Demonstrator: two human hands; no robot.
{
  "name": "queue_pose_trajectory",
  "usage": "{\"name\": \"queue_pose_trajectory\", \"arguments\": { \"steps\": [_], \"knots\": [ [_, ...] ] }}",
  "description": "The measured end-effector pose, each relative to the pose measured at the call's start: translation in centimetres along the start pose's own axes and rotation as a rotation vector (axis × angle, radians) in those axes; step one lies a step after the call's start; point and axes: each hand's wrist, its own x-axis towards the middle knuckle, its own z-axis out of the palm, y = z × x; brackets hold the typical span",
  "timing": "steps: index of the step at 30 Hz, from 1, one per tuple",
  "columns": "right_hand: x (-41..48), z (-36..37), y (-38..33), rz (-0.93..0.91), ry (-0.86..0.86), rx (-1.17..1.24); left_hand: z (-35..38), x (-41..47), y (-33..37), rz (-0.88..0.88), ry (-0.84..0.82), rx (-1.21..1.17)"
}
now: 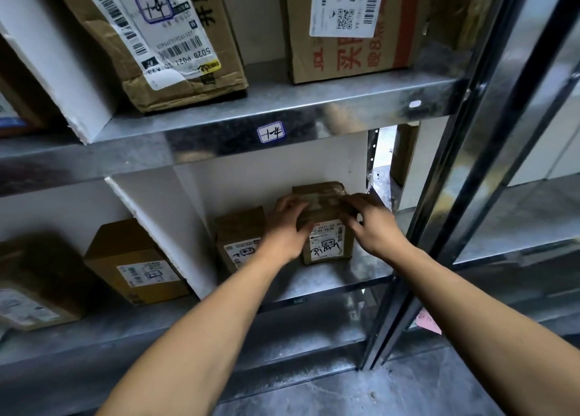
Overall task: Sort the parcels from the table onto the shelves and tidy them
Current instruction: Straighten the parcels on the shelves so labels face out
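The small cardboard parcel (328, 246) stands on the lower shelf (329, 282), near its front edge and just beside a neighbouring parcel (238, 236). The left hand (287, 228) and right hand (375, 227) clasp its upper edges, fingers curled over. Bare shelf lies between it and the steel upright (439, 195).

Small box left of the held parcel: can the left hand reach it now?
Probably yes: the small box stands right beside the left hand, front unobstructed, though that hand grips the parcel.

This is looking like a courier parcel storeroom: galvanised metal shelves (345, 96) are carrying cardboard parcels (230, 63) bearing barcoded shipping labels (345, 4), white dividers (157, 214) are splitting the bays, and a handwritten code sticker (271, 132) is marking the centre shelf edge.
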Motion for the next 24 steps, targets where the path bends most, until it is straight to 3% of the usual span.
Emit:
{"name": "queue_pose_trajectory", "arguments": {
  "steps": [16,24],
  "knots": [
    [-0.1,-0.7,1.4,0.081,0.132,0.178,2.3,0.9,2.5,-0.017,0.025,-0.067],
    [-0.1,-0.3,1.9,0.042,0.090,0.129,2.5,0.3,2.2,-0.019,0.027,-0.034]
  ]
}}
